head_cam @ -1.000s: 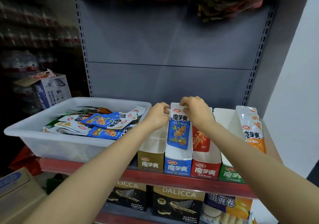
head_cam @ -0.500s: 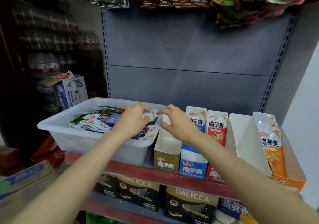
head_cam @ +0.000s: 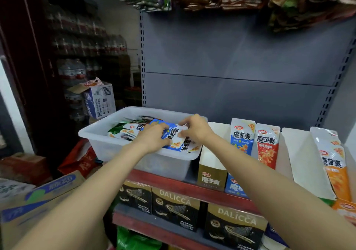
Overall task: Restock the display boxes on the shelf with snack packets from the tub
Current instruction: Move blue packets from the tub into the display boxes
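Both hands are in the white plastic tub (head_cam: 100, 134) at the left end of the red-edged shelf (head_cam: 173, 184). The left hand (head_cam: 154, 136) lies on a blue snack packet (head_cam: 174, 134) atop the pile, fingers curled over its near edge; the right hand (head_cam: 194, 129) pinches the same packet's white end. To the right of the tub stand the display boxes: a gold box (head_cam: 212, 178), no packets showing in it; a blue box (head_cam: 234, 188) with a blue packet (head_cam: 241, 136) upright; a red packet (head_cam: 267, 145) just beside it; a tall white-walled box (head_cam: 300, 159); then an orange packet (head_cam: 333, 163) leaning at the far right. Black DALICCA wafer cartons (head_cam: 173, 207) sit on the shelf below.
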The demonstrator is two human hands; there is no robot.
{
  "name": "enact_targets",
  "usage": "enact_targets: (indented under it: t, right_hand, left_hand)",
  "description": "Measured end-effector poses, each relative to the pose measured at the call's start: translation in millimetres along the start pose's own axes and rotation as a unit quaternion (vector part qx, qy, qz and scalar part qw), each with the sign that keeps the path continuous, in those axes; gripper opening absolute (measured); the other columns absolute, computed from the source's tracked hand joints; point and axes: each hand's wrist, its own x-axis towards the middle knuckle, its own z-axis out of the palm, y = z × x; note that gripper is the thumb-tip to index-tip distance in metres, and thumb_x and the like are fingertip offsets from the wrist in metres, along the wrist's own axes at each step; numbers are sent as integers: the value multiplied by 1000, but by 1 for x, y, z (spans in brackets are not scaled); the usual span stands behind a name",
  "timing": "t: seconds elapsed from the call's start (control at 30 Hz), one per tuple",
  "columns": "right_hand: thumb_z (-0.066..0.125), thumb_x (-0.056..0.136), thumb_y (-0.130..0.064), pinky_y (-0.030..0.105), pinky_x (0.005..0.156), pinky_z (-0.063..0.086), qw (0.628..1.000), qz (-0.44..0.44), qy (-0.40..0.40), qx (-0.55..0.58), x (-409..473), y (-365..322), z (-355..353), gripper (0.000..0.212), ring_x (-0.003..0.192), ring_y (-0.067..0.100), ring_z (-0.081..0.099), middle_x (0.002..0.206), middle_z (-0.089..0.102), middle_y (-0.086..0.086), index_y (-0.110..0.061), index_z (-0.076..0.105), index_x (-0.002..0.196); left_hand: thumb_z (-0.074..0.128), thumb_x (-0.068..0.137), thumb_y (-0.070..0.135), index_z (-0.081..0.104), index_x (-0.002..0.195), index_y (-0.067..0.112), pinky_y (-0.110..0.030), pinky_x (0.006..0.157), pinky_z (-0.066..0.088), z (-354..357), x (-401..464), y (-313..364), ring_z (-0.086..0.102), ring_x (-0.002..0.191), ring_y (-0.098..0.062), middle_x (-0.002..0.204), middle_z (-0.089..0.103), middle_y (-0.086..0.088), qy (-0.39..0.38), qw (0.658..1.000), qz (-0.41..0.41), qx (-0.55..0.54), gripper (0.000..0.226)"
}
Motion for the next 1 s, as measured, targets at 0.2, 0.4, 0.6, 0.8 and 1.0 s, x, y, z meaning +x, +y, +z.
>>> enact_targets:
  t: [0.2, 0.4, 0.6, 0.8, 1.0]
  right_hand:
    - [64, 80, 0, 26, 71, 48, 972, -60, 133, 184, -21, -9, -35, 14, 71, 12, 58, 74, 65, -3, -12, 70, 84]
    - [67, 84, -6, 34, 66, 56, 907, -32, 163, 387, -50, 9, -77, 8, 72, 17, 64, 82, 67, 7, -10, 66, 90]
    - [57, 90, 0, 20, 55, 56, 905, 11, 189, 382, -76, 54, -108, 10, 60, 11, 65, 76, 65, 7, -6, 61, 83]
    - [58, 91, -6, 35, 65, 58, 929, 36, 301, 212, -82, 100, -138, 8, 79, 25, 68, 88, 68, 14, 0, 63, 89]
    - [57, 92, -11, 29, 65, 58, 953, 18, 276, 125, -79, 111, -127, 13, 86, 18, 67, 98, 70, 8, -2, 63, 100]
  left_hand:
    - [68, 83, 32, 27, 145, 33, -41, 111, 27, -15, -7, 10, 25, 138, -25, 153, 26, -3, 162, 986, 49, -9, 74]
    - [66, 86, 24, 55, 72, 19, -24, 57, 47, -19, -11, 46, 63, 55, -1, 60, 66, 5, 129, 959, 105, -230, 19]
    - [67, 86, 19, 61, 81, 4, -30, 62, 42, 5, -11, 108, 53, 67, -14, 78, 63, -9, 64, 938, 132, -314, 17]
    - [62, 87, 10, 58, 120, 6, -27, 85, 45, 28, 4, 143, 60, 102, -21, 119, 61, -8, 32, 961, 102, -254, 33]
    - [61, 90, 16, 50, 132, 7, -30, 94, 42, 46, 12, 158, 53, 118, -21, 132, 54, -7, 22, 973, 44, -227, 44]
